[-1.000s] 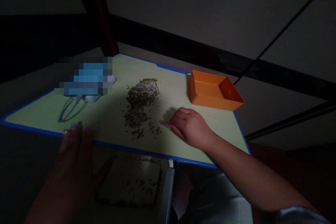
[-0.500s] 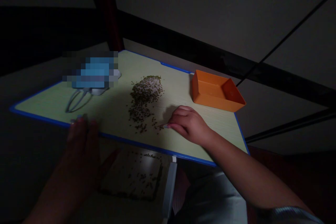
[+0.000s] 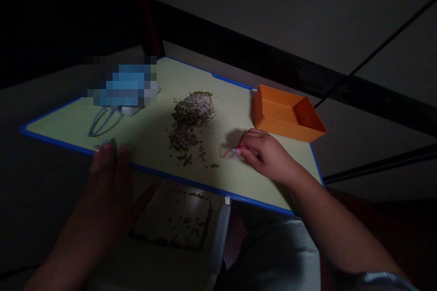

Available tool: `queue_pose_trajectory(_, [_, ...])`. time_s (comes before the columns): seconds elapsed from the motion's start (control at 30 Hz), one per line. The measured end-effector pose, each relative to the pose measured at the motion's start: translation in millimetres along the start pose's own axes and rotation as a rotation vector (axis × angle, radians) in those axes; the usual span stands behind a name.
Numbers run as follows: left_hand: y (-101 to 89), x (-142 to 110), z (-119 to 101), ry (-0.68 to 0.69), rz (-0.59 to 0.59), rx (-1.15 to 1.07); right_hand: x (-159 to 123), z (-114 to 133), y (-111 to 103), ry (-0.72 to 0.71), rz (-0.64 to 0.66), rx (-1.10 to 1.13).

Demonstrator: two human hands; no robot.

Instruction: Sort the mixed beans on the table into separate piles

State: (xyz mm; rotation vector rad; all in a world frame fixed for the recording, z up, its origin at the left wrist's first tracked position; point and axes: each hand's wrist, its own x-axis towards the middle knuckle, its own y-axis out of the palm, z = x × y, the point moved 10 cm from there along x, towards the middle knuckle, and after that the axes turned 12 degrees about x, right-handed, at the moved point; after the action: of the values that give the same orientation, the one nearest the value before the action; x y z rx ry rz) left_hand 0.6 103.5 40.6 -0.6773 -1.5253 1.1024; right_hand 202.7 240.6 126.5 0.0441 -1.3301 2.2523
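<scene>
The right hand (image 3: 269,157) lies curled on a pale green tabletop (image 3: 146,132) with a blue edge, its fingertips touching a small translucent piece (image 3: 231,153) whose material is hard to tell. Just beyond it spreads a loose pile of small dark seeds (image 3: 191,120), with stray ones scattered toward the near edge. An orange rectangular tray (image 3: 288,113) sits near the far right corner. The left hand (image 3: 105,191) rests open at the near edge, fingertips on the surface. Farther left lie a pixelated blue object (image 3: 126,85) and a thin wire loop (image 3: 104,122). More seeds lie on a dark mat (image 3: 174,220) below.
</scene>
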Motion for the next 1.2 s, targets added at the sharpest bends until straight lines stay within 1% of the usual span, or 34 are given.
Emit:
queue_pose_trajectory(0.13, [-0.2, 1, 1, 0.001, -0.023, -0.001, 0, -8, 1, 0.082, 0.011, 0.04])
queue_pose_trajectory(0.33, [0.9, 2, 1, -0.003, -0.001, 0.0, 1, -7, 12, 0.105, 0.037, 0.0])
queue_pose_trajectory(0.43, [0.9, 2, 1, -0.016, 0.013, -0.006, 2, -7, 17, 0.101, 0.048, -0.008])
queue_pose_trajectory(0.6, [-1.2, 3, 0, -0.007, -0.022, -0.014, 2, -7, 20, 0.096, 0.059, -0.001])
queue_pose_trajectory(0.73, [0.0, 3, 0, -0.005, -0.022, -0.017, 2, -7, 22, 0.09, 0.083, -0.005])
queue_pose_trajectory(0.9, [3.1, 2, 2, -0.018, -0.001, -0.008, 2, -4, 24, 0.061, 0.107, -0.019])
queue_pose_trajectory(1.2, [-2.1, 3, -1, -0.015, -0.01, -0.02, 1, 3, 26, 0.005, 0.136, -0.013])
